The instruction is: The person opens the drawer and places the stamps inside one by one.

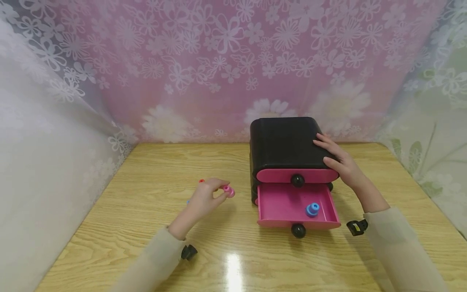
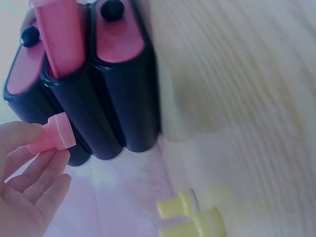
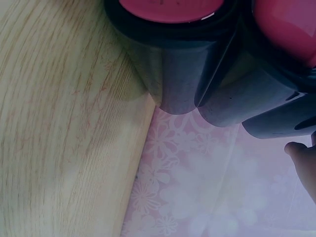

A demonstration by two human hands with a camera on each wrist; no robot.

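My left hand [image 1: 205,197] pinches a small pink toy stamp [image 1: 229,191] between thumb and fingers, above the table left of the black drawer cabinet [image 1: 288,142]. The left wrist view shows the stamp's wider end pointing away from the fingertips. My right hand [image 1: 341,164] rests on the cabinet's right top edge, fingers spread over it. The middle pink drawer [image 1: 279,202] is pulled out, and a blue toy stamp [image 1: 312,209] stands inside near its front right. Above it, the top drawer [image 1: 273,176] is closed.
Two yellow stamps [image 2: 185,217] stand on the wooden table [image 1: 153,162] in the left wrist view. Bits of a red piece [image 1: 201,181] and a blue piece [image 1: 188,201] show beside my left hand. A flowered pink cloth [image 1: 204,93] hangs behind the table.
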